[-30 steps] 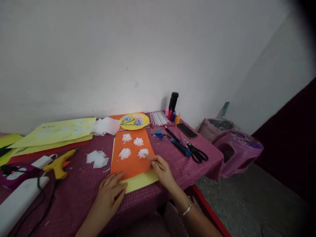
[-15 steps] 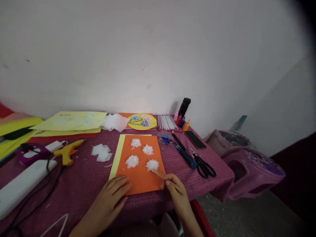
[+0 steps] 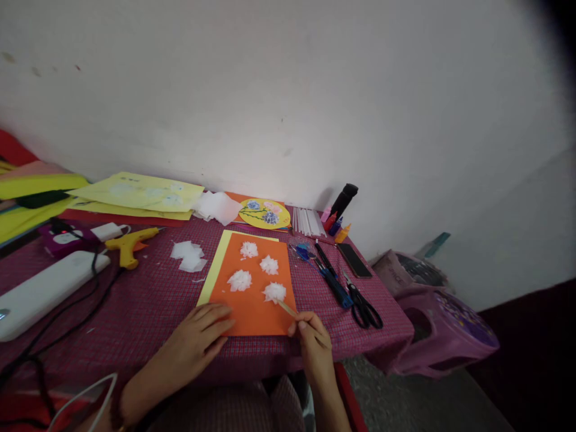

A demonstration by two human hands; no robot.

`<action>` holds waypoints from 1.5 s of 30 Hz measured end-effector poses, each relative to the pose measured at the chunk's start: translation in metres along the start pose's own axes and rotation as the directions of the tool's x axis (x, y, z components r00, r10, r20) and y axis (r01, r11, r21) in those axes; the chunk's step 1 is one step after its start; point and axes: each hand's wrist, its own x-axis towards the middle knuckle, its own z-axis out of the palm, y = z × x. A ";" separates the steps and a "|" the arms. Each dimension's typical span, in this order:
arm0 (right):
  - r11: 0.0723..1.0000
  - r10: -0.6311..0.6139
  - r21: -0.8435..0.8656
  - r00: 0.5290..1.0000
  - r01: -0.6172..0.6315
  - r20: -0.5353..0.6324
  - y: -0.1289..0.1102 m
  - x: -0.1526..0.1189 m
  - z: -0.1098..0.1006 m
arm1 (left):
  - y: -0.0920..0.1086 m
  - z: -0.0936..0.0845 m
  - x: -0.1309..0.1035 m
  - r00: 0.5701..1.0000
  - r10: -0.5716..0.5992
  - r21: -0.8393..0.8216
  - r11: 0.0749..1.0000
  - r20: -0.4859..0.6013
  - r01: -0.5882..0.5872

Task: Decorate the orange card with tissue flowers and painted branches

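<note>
An orange sheet of paper [image 3: 252, 318] lies on a pale yellow sheet [image 3: 215, 273] at the table's front edge. Several fluffy white paper flowers sit on it. My right hand [image 3: 312, 336] pinches a thin wooden stick [image 3: 287, 308] by the sheet's lower right corner. The stick's tip touches, or nearly touches, the lower right flower [image 3: 274, 292]. My left hand [image 3: 204, 333] rests with fingers outstretched on the lower left corner of the sheets. Left of them lie loose white tissue pieces [image 3: 189, 256].
At left are a yellow glue gun [image 3: 130, 245], a white power strip [image 3: 49, 294] and dark cables. Black scissors [image 3: 363, 307], a blue-handled tool [image 3: 336, 288] and a phone [image 3: 354, 260] lie at right. Small paint bottles [image 3: 335, 225] and white glue sticks [image 3: 308, 222] stand farther back.
The view has tilted and shifted slightly. My right hand still holds the stick at the lower right flower, and my left hand stays on the paper's corner.
</note>
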 end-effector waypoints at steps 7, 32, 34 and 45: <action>0.999 -0.002 0.049 1.000 0.001 0.017 0.001 0.002 0.002 | 0.001 0.000 0.000 0.997 -0.015 -0.046 0.999 -0.077 0.012; 0.861 -0.290 -0.415 0.954 0.293 0.073 -0.024 0.017 -0.019 | 0.000 -0.001 0.006 0.989 -0.066 -0.120 0.989 0.135 0.082; 0.762 -0.363 -0.538 0.926 0.361 0.108 -0.023 0.037 -0.029 | -0.001 0.000 0.006 0.988 -0.063 -0.116 0.990 0.142 0.080; 0.342 -0.155 -0.851 0.917 0.400 0.369 0.001 0.083 -0.044 | -0.001 -0.002 0.008 0.993 -0.034 -0.136 0.989 0.116 0.050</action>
